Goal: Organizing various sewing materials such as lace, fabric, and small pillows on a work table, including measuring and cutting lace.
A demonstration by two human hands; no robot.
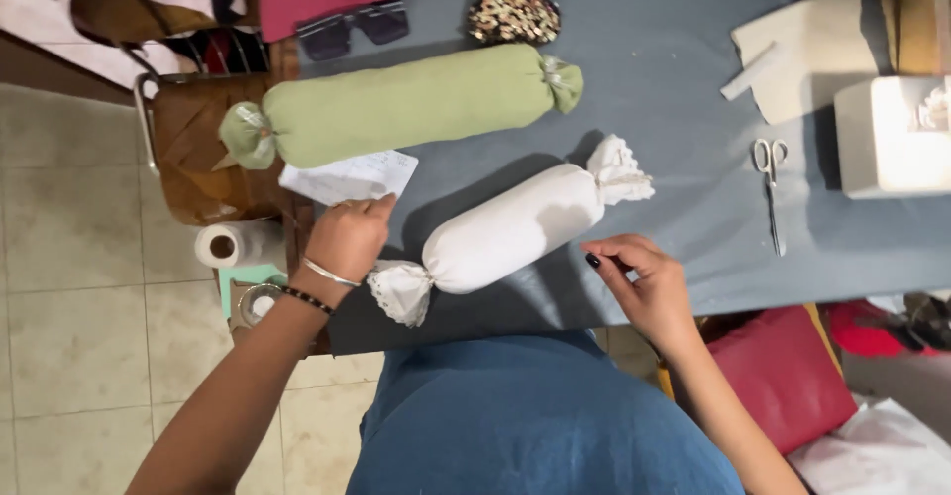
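The left hand (347,239) is resting loosely curled, its grip empty, knuckles touching the sheet of paper (349,178) just beside the gathered lace end of the white bolster (510,227). The right hand (644,282) is pinching thumb to fingertip, grasping nothing I can make out. The white bolster is lying slantwise on the grey counter (674,89) between both hands, with the green bolster (406,109) lying beyond it and scissors (770,188) lying off to the right. Both wrists are bending inward.

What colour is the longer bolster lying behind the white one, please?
Light green, seen in the head view: the longer bolster.
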